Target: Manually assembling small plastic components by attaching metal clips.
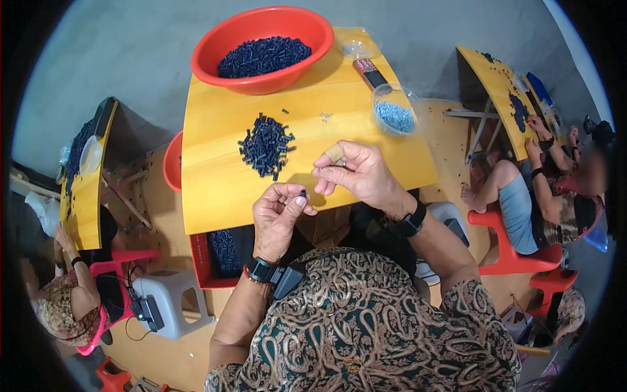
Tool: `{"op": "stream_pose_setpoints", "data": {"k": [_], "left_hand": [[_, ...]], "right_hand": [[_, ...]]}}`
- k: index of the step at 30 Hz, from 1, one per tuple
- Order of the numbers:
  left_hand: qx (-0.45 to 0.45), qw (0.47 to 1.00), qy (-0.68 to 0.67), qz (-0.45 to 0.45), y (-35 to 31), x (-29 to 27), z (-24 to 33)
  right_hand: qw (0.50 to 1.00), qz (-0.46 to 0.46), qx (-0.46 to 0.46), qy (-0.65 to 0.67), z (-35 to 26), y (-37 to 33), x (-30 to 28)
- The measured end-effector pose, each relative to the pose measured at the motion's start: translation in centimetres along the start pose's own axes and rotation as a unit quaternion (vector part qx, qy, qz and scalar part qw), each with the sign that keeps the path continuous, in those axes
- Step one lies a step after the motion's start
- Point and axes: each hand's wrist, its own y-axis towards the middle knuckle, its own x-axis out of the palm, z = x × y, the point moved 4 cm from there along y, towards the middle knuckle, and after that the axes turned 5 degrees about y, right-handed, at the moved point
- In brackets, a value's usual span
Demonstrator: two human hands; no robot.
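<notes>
My left hand (277, 217), over the table's near edge, pinches a small black tube-like piece (303, 194) between thumb and forefinger. Just to its right and slightly higher, my right hand (360, 174) has its thumb and forefinger pressed together; whatever they hold is too small to name. A tan wrap (334, 153) covers that forefinger. Beyond the hands, a heap of short dark tube-like pieces (265, 147) lies on the yellow table (215, 163). At the right, a clear round tub (394, 116) contains small pale-blue pieces. A few tiny clear bits (325, 117) lie between heap and tub.
A large red basin (215, 72) of dark pieces stands at the table's far left. A phone with keys (371, 74) and a clear lid (359, 44) lie far right. Below the near edge sits a red bin (201, 261). People work at side tables (503, 98) on both sides.
</notes>
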Motion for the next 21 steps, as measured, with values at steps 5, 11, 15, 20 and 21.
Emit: {"op": "stream_pose_setpoints", "data": {"k": [5,11,15,20,21], "left_hand": [[0.007,0.999,-0.034,-0.011,-2.3,0.0,0.2],[0.028,0.999,-0.032,-0.018,-4.4,-0.3,0.1],[0.032,0.998,-0.05,-0.027,-5.2,-0.6,-0.1],[0.028,0.997,-0.061,-0.046,-6.1,0.1,0.8],[0.026,0.996,-0.063,-0.053,-6.3,0.2,1.0]], "right_hand": [[0.999,0.005,0.002,0.032,0.4,-2.3,1.6],[1.0,-0.022,0.009,0.017,0.9,-4.6,3.4],[0.999,-0.029,0.006,0.043,1.1,-5.2,4.3],[0.998,-0.032,-0.001,0.056,0.8,-5.8,5.0],[0.998,-0.04,0.005,0.054,0.9,-5.9,5.2]]}}
